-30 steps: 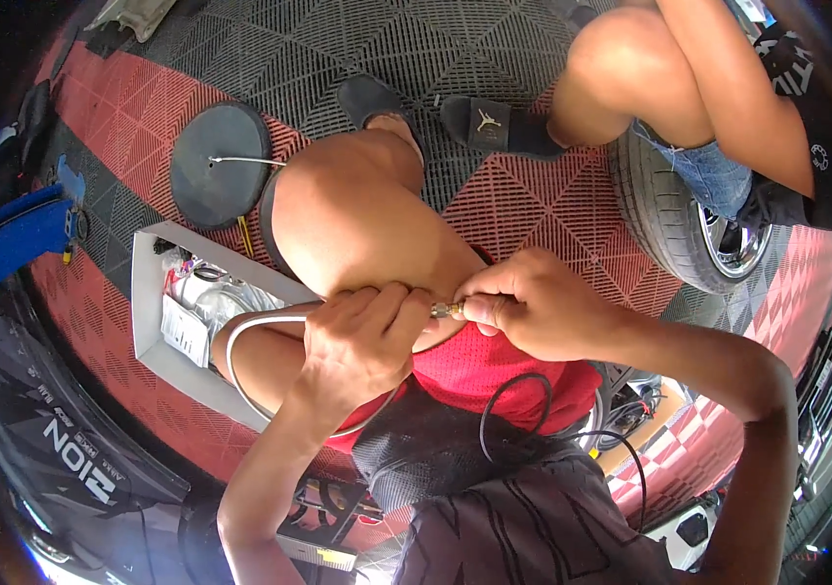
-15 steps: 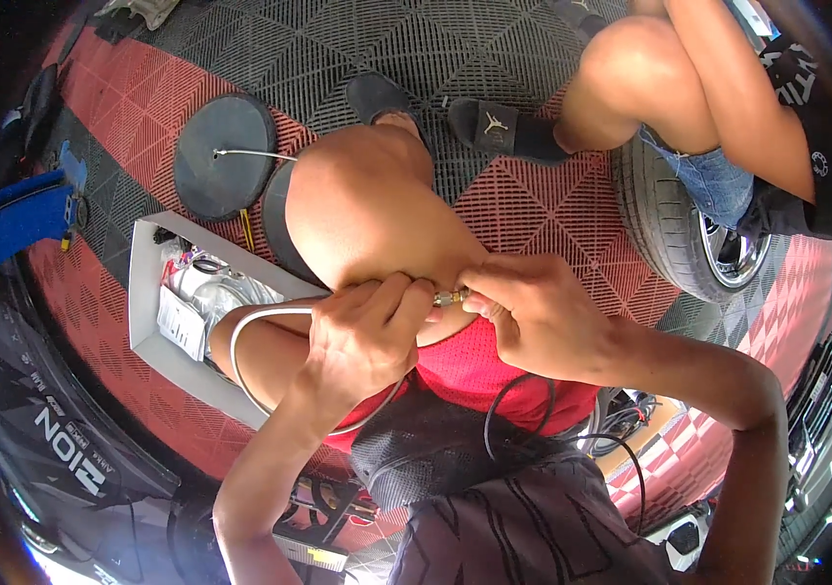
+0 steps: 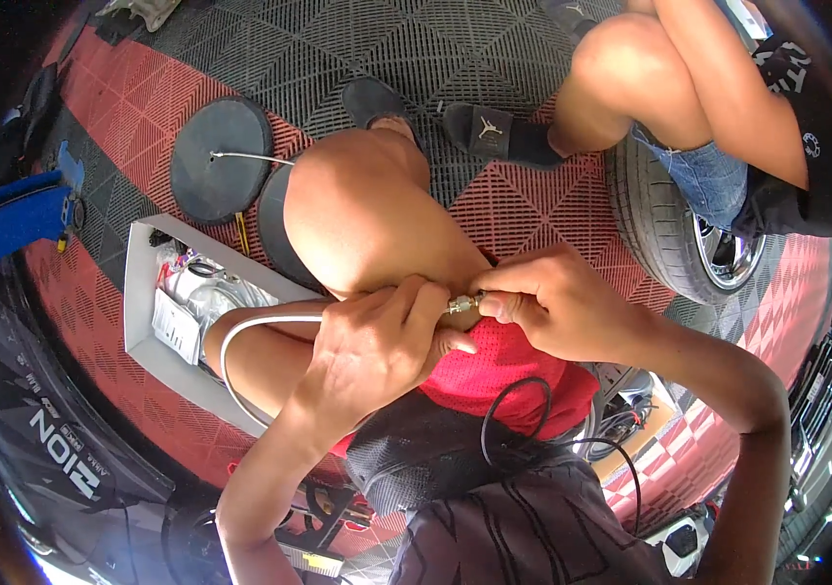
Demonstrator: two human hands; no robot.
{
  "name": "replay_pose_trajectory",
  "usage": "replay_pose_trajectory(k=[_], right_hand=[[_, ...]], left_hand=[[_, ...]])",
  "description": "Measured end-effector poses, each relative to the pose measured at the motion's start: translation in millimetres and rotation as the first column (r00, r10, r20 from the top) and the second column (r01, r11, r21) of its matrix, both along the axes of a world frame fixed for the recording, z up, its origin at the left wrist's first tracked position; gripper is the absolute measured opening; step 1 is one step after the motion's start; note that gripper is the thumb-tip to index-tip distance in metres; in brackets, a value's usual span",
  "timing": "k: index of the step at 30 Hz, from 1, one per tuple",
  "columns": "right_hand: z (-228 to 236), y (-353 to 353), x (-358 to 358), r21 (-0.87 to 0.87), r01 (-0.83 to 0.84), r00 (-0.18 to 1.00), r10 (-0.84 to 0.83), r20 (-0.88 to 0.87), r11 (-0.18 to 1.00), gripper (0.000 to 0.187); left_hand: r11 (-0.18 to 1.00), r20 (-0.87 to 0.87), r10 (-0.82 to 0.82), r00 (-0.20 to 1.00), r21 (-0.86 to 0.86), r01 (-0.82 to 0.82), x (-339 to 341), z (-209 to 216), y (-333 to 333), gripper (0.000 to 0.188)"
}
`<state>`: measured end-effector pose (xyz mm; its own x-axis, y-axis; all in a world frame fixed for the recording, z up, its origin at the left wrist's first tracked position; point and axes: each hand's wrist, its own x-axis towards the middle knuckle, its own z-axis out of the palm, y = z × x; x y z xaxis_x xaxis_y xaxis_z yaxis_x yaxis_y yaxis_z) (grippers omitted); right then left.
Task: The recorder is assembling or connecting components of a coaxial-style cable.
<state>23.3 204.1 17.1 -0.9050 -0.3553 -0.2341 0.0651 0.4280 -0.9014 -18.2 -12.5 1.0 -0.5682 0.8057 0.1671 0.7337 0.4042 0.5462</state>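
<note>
Over tiles (image 3: 542,219), 2 curled hands (image 3: 377,336) (image 3: 562,304) hold a fitting (image 3: 463,305).

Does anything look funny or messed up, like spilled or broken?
Nothing looks spilled or broken. Maybe a bit odd: the left hand curls over a pale hose while the right hand pinches a metal fitting above a bare leg, an unusual workspot. The white box just looks messy, with plastic bags jumbled inside.
</note>
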Motion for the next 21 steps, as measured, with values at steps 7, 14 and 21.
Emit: replay_pose_trajectory(k=[7,14,21], right_hand=[[1.7,5.6,-0.6,-0.02,-0.013,0.998,0.014,0.061,1.0,0.009],[15.2,11.5,-9.3,-0.113,0.168,0.816,-0.074,0.573,0.979,0.024],[17.0,8.9,-1.4,-0.151,0.24,0.81,-0.112,0.576,0.959,0.02]], left_hand=[[1.0,-0.007,-0.01,1.0,0.012,0.01,-1.9,3.3,-0.3,0.035],[0.983,0.102,0.036,0.994,0.175,-0.054,-5.4,1.8,-0.9,0.027],[0.999,0.108,-0.035,0.994,0.042,0.031,-5.1,2.5,-2.1,0.027]])
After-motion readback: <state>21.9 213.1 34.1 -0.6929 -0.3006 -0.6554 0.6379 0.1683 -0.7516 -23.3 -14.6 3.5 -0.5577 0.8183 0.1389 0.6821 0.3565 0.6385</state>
